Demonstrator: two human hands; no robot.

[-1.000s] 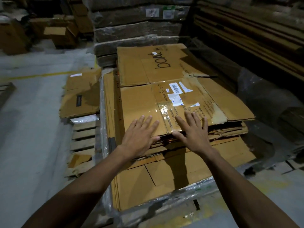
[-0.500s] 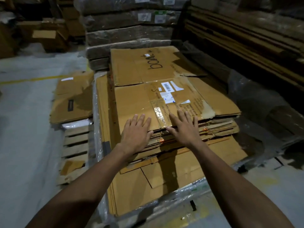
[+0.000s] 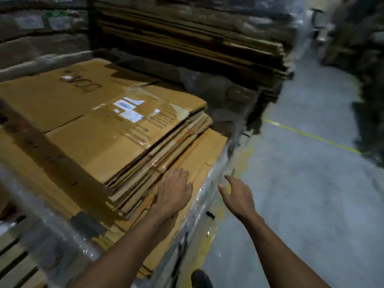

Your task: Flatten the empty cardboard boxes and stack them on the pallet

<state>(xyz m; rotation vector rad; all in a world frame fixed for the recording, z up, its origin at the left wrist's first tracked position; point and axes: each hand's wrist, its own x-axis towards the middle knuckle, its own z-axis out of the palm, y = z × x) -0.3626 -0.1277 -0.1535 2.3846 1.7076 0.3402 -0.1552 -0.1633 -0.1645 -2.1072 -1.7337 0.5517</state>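
Two hands, both slack and holding nothing: my left hand (image 3: 174, 192) lies flat against the flattened boxes (image 3: 108, 140) stacked at ten o'clock, my right hand (image 3: 239, 196) hovers off the stack's edge at three o'clock.

Dim warehouse light, heavy motion blur throughout, edges smeared and bent by the wide lens.
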